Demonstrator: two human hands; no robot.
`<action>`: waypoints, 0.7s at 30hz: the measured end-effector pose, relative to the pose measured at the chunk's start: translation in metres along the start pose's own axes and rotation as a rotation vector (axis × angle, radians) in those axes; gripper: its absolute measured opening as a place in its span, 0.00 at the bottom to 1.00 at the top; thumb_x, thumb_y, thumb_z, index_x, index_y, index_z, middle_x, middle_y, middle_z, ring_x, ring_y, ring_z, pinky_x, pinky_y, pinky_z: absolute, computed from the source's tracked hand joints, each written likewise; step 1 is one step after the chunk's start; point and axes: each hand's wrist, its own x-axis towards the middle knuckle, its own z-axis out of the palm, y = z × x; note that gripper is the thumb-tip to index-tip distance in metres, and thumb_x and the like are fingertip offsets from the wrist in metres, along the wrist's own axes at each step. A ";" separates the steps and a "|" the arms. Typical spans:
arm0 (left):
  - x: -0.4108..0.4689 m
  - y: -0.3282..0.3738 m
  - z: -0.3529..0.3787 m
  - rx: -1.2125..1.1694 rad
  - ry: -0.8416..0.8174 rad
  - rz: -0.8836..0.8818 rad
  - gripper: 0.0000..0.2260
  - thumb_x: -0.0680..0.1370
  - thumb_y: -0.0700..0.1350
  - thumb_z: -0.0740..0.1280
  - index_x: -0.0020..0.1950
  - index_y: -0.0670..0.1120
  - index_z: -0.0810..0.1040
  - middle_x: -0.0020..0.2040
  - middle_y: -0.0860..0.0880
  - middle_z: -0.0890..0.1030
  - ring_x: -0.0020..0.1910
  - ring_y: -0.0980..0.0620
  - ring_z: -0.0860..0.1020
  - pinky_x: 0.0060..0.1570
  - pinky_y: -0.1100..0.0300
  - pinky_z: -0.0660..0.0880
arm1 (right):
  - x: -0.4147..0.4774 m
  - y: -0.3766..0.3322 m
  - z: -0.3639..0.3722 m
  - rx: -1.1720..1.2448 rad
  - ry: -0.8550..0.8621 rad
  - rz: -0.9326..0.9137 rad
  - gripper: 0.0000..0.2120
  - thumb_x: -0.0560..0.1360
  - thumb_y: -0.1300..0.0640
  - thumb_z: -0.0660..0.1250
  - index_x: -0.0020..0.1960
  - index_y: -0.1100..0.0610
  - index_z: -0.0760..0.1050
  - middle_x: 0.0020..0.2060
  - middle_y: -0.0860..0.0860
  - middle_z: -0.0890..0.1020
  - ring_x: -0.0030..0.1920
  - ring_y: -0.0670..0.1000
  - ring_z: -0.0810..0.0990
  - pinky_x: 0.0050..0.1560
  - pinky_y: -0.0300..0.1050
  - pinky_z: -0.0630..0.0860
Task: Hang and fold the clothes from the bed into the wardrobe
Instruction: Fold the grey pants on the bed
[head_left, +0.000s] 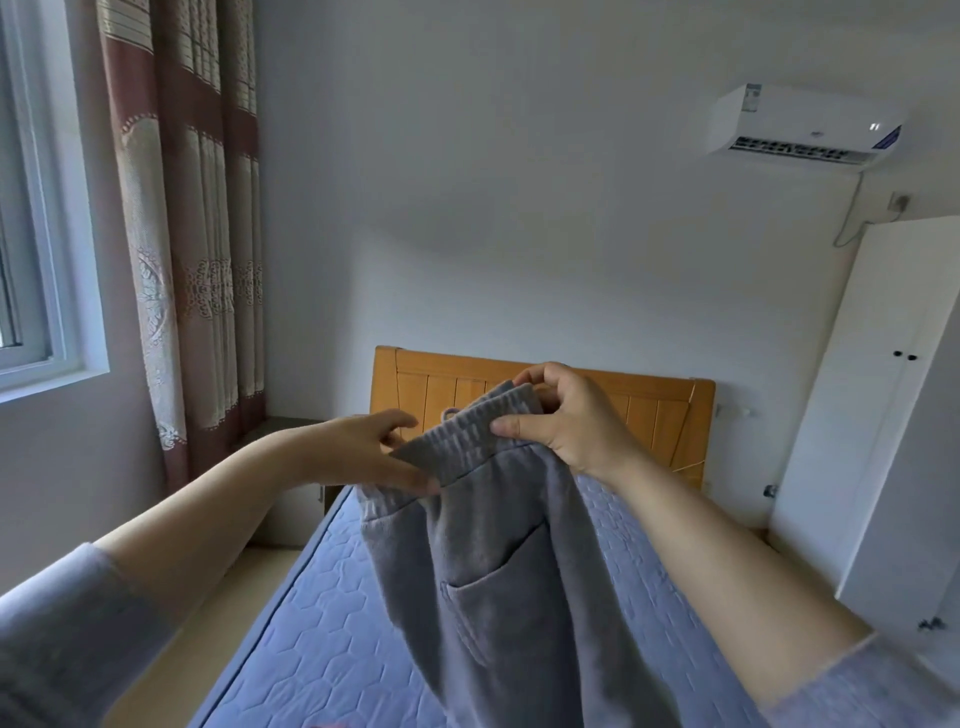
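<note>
Grey fleece sweatpants (498, 571) hang pinched at the waistband (467, 439) by right hand (569, 423) and, seemingly, left hand (363, 449); level before folding.

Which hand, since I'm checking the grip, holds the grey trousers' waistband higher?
The right hand, pinching the waistband at its upper end; the left hand grips the lower end.

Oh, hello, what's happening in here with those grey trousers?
A person is holding the trousers up over the bed by the waistband. The left hand pinches one end of it and the right hand grips the other, and the rest hangs down. The wardrobe on the right is closed, so these trousers are not yet put away.
</note>
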 end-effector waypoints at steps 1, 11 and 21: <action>-0.001 0.007 0.003 -0.022 0.035 0.014 0.43 0.60 0.66 0.76 0.71 0.56 0.64 0.62 0.57 0.75 0.60 0.53 0.76 0.63 0.54 0.74 | 0.000 -0.005 0.002 -0.024 -0.027 -0.009 0.20 0.66 0.57 0.80 0.54 0.57 0.76 0.44 0.51 0.84 0.42 0.46 0.83 0.40 0.38 0.80; 0.019 0.046 0.020 -0.146 0.017 0.096 0.16 0.65 0.51 0.79 0.49 0.45 0.83 0.45 0.48 0.86 0.46 0.47 0.84 0.53 0.49 0.80 | -0.018 -0.002 -0.001 -0.073 0.021 0.032 0.25 0.66 0.44 0.77 0.58 0.51 0.74 0.48 0.48 0.85 0.48 0.47 0.83 0.47 0.42 0.81; 0.021 0.035 -0.009 -0.014 0.281 0.033 0.10 0.63 0.50 0.80 0.35 0.51 0.81 0.30 0.57 0.81 0.31 0.61 0.79 0.28 0.70 0.72 | -0.066 0.093 0.022 -0.072 0.039 0.419 0.22 0.78 0.43 0.64 0.49 0.64 0.78 0.46 0.57 0.84 0.45 0.52 0.83 0.48 0.43 0.79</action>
